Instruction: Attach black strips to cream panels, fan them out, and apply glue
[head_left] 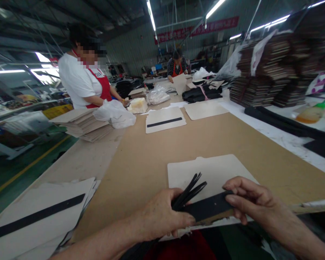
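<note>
Head view shows the left hand (165,213) gripping a bundle of black strips (189,192) and one end of a flat black strip (209,206), the right hand (256,199) pinching the other. It spans the near part of a pale board (213,171) on the brown surface (130,155).

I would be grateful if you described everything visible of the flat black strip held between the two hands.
The flat black strip looks smooth, matt and perhaps leather-like, with a small pale speck on its face. The right hand pinches its right end; the left hand, also gripping a bundle of black strips, covers its other end. It lies slightly aslant over the near part of a pale board; whether they touch is unclear.
</note>
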`<control>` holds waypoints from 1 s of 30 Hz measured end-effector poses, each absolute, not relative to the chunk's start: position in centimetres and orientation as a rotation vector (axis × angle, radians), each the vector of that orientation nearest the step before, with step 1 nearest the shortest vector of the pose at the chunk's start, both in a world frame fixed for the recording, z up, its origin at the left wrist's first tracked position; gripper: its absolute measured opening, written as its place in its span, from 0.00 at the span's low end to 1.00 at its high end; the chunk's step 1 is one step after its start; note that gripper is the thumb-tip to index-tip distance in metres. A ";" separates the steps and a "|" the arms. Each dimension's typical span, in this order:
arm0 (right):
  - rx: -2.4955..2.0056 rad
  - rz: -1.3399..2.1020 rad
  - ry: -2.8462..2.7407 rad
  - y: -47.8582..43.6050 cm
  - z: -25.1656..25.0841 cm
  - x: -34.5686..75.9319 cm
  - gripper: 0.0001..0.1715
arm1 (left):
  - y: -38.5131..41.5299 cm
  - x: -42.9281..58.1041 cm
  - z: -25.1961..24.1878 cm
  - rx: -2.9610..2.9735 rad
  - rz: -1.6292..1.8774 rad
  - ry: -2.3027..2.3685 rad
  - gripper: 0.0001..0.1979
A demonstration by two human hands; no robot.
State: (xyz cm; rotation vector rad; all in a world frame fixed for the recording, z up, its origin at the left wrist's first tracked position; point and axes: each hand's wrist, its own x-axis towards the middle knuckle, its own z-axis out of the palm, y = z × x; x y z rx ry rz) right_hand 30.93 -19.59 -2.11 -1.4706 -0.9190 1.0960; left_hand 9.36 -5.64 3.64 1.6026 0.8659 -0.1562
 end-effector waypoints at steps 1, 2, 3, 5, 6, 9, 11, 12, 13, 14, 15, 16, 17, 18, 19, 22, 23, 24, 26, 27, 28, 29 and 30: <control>-1.527 1.047 -0.934 -20.1 -2.2 32.1 0.23 | -5.3 8.7 3.4 1.596 -0.201 0.875 0.14; -1.584 0.998 -0.940 -20.7 -2.3 33.2 0.23 | -5.0 8.1 3.2 1.586 -0.231 0.890 0.14; -1.639 0.953 -0.939 -21.2 -2.4 34.2 0.23 | -4.7 7.5 3.1 1.562 -0.249 0.910 0.15; -1.726 0.882 -0.918 -22.1 -2.6 35.7 0.24 | -4.2 6.7 2.8 1.496 -0.246 0.964 0.16; -1.756 0.860 -0.907 -22.3 -2.7 36.2 0.24 | -4.1 6.5 2.8 1.479 -0.238 0.991 0.17; -1.815 0.820 -0.890 -22.3 -2.8 36.8 0.25 | -3.7 7.1 3.1 1.531 -0.247 1.062 0.16; -1.847 0.786 -0.896 -21.8 -3.0 37.1 0.25 | -3.3 8.0 3.4 1.605 -0.223 1.115 0.15; -1.867 0.759 -0.903 -21.5 -3.0 37.3 0.24 | -3.1 8.5 3.4 1.640 -0.193 1.150 0.15; -1.887 0.722 -0.910 -21.2 -3.1 37.5 0.24 | -2.8 8.9 3.4 1.678 -0.150 1.177 0.14; -1.909 0.681 -0.920 -20.8 -3.3 37.8 0.24 | -2.5 9.3 3.3 1.717 -0.106 1.195 0.14; -1.931 0.639 -0.933 -20.4 -3.4 38.2 0.23 | -2.2 9.6 3.1 1.750 -0.077 1.209 0.13; -1.950 0.600 -0.947 -20.1 -3.5 38.5 0.23 | -1.9 9.8 2.9 1.774 -0.058 1.221 0.13; -1.968 0.569 -0.963 -19.7 -3.6 38.9 0.22 | -1.6 10.0 2.6 1.787 -0.046 1.232 0.14; -1.988 0.545 -0.978 -19.3 -3.7 39.2 0.21 | -1.3 10.1 2.2 1.790 -0.036 1.245 0.14; -2.009 0.525 -0.992 -18.9 -3.8 39.4 0.20 | -1.1 10.2 1.9 1.782 -0.025 1.262 0.15; -2.072 0.475 -1.029 -17.9 -3.9 39.9 0.17 | -0.8 10.6 1.1 1.736 0.000 1.302 0.17; -2.084 0.467 -1.037 -17.7 -4.0 39.9 0.16 | -0.8 10.7 1.0 1.722 0.004 1.307 0.17; -2.091 0.463 -1.041 -17.5 -4.0 40.0 0.16 | -0.8 10.7 0.9 1.715 0.004 1.306 0.17; -2.099 0.468 -1.038 -17.3 -4.0 40.0 0.15 | -0.9 10.9 0.8 1.716 0.017 1.302 0.17; -2.103 0.467 -1.036 -17.3 -4.0 40.0 0.15 | -0.9 11.0 0.8 1.723 0.030 1.300 0.17; -2.109 0.463 -1.035 -17.3 -4.0 39.9 0.15 | -0.9 11.0 0.8 1.733 0.042 1.296 0.16; -2.114 0.453 -1.036 -17.3 -4.0 39.9 0.15 | -0.9 11.1 0.7 1.740 0.048 1.295 0.16; -2.120 0.439 -1.038 -17.3 -4.0 39.9 0.15 | -0.9 11.1 0.6 1.745 0.053 1.296 0.17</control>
